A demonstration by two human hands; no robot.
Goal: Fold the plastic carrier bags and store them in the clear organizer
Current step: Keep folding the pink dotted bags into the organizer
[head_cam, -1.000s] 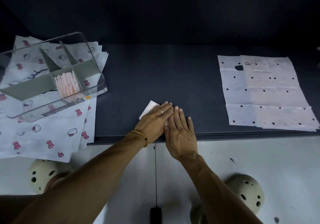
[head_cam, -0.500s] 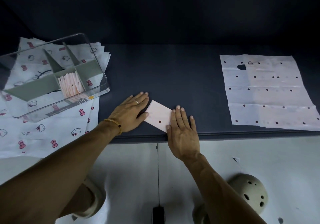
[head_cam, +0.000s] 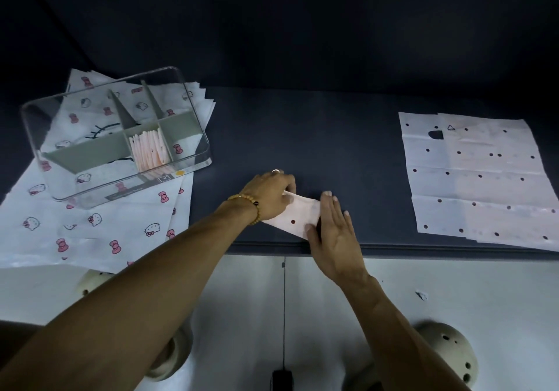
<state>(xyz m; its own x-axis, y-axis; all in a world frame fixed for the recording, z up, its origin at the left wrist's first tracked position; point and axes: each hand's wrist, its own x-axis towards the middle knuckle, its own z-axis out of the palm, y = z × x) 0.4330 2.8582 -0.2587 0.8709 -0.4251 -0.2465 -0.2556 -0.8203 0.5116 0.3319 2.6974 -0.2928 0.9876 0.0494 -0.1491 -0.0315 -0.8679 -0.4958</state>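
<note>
I see a dark blue desk [head_cam: 317,136] under dim light, with a dark wall behind it and pale floor tiles below its near edge. At the near middle of the desk lies a small folded pink bag [head_cam: 295,216] with a dark dot on it. My left hand [head_cam: 269,192] has its fingers curled over the bag's left end, pinching it and lifting that end a little; a bead bracelet [head_cam: 246,207] sits on that wrist. My right hand [head_cam: 334,225] lies flat with fingers straight and close together, pressing the bag's right end down onto the desk.

At far left stands the clear organizer [head_cam: 116,136] with grey dividers. One middle compartment holds a row of folded pink bags [head_cam: 148,151] standing on edge. The organizer rests on a spread of white bags printed with cats and bows [head_cam: 99,227], which hang over the desk's near left edge.

At right, well apart from my hands, lies a flat stack of pale dotted bags [head_cam: 478,175], unfolded but creased. Down on the floor I can make out rounded cream shoes with holes [head_cam: 444,351].
</note>
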